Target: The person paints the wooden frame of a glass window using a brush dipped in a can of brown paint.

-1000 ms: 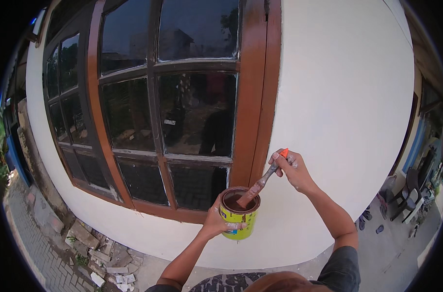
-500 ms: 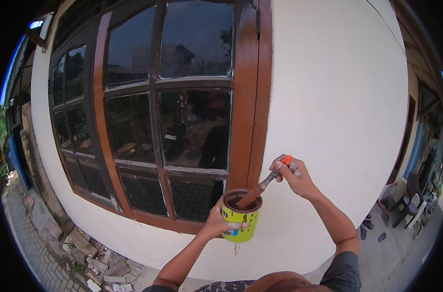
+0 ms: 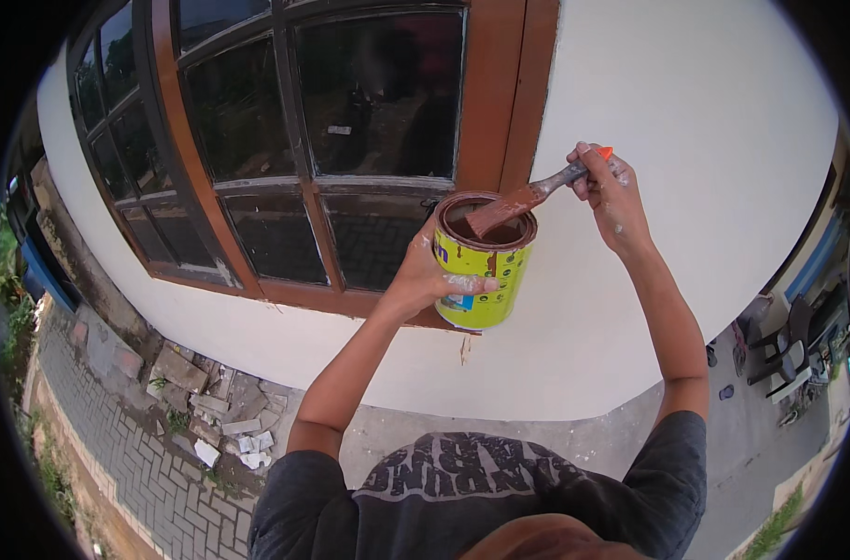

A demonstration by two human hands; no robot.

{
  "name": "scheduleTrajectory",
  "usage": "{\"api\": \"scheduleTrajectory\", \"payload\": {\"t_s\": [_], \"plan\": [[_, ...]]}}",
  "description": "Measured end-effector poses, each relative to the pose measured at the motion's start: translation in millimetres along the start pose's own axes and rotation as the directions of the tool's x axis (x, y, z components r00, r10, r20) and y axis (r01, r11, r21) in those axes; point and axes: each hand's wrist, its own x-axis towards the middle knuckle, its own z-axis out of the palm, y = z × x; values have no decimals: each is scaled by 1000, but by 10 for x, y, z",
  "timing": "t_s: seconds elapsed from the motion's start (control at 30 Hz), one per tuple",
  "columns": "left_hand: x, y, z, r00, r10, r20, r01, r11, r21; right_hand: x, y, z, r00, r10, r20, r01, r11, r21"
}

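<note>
My left hand [image 3: 431, 280] is wrapped round a yellow-green paint can [image 3: 504, 285], its thumb across the front. Brown paint coats the can's rim and inner wall. Between the fingers of my right hand [image 3: 616, 191] is the grey, paint-smeared handle of a paintbrush [image 3: 518, 207] with an orange tip. The brush lies tilted over the can's mouth, its brown-coated bristles at the opening near the left inner side. Whitish paint marks show on both hands. Just behind the can stands a wooden window frame [image 3: 490, 103], partly brown and partly dark.
Dark glass panes [image 3: 383, 103] fill the window at left. A white wall [image 3: 667, 103] curves away to the right. Broken slabs and rubble [image 3: 229, 411] lie by the paving [image 3: 163, 476] at lower left. A dark chair [image 3: 787, 350] and sandals [image 3: 726, 392] are at far right.
My view has tilted downward, so the hands and can sit higher in it. The brush lies flatter across the can's mouth, its bristles more exposed. Both hands keep their holds.
</note>
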Motion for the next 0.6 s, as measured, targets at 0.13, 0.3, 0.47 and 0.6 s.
{"api": "scheduleTrajectory", "payload": {"t_s": [0.13, 0.3, 0.47, 0.6], "plan": [[-21, -6, 0, 1000, 0, 5, 0, 1000, 5, -53, 24, 2, 1000, 13, -6, -12, 999, 46], [1, -22, 6, 999, 7, -39, -7, 1000, -4, -51, 43, -59, 996, 91, -17, -88, 987, 131], [44, 0, -64, 999, 37, -38, -38, 998, -41, -29, 92, -93, 985, 167, 48, -174, 952, 253], [61, 96, -101, 998, 51, -35, -52, 998, -31, 10, 98, -71, 979, 192, 70, -204, 933, 296]]}}
